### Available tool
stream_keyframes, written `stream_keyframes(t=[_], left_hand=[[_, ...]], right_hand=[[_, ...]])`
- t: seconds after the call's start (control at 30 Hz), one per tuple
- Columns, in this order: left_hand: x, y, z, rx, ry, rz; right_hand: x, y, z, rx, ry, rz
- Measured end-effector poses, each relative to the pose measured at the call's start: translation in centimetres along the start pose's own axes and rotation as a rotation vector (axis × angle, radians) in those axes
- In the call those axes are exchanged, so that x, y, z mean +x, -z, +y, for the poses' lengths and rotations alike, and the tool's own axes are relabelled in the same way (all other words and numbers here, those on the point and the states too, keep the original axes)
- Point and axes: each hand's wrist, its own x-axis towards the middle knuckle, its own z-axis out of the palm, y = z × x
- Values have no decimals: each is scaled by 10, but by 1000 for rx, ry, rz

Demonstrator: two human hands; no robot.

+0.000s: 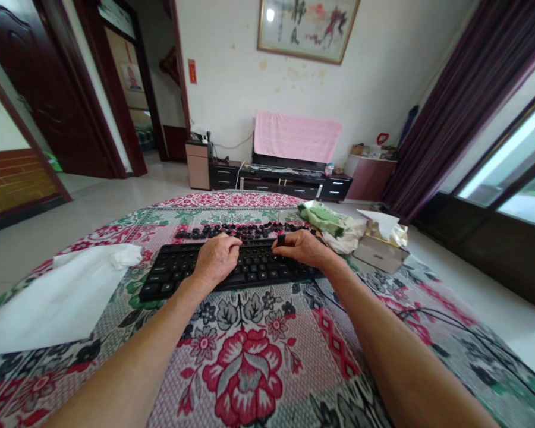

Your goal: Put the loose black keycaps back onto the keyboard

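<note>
A black keyboard (169,273) lies on the flowered tablecloth in front of me. Just behind it runs a row of several loose black keycaps (245,229). My left hand (217,258) rests over the keyboard's middle with its fingers curled together; whatever they hold, if anything, is hidden. Over the right half, my right hand (301,246) has thumb and fingers pinched around a small black keycap (280,240). Part of the keyboard is covered by both hands.
White paper (66,297) spreads at the left. Back right, a crumpled green and white bag (325,220) sits beside a tissue box (381,249). A black cable (450,321) trails across the right side of the flowered tablecloth (267,333).
</note>
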Motion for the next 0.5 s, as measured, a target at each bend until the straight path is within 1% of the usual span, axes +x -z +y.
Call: stream_keyframes(t=[0.07, 0.13, 0.33, 0.5], left_hand=[[0, 0, 0, 4, -9, -2], [-1, 0, 1, 7, -34, -3], [-2, -2, 5, 72, -159, -12], [-3, -2, 7, 75, -216, -40]], right_hand=[[1, 0, -4, -76, -23, 3], [2, -1, -8, -147, -57, 36], [2, -3, -21, -295, -136, 78], [5, -9, -25, -396, -155, 193]])
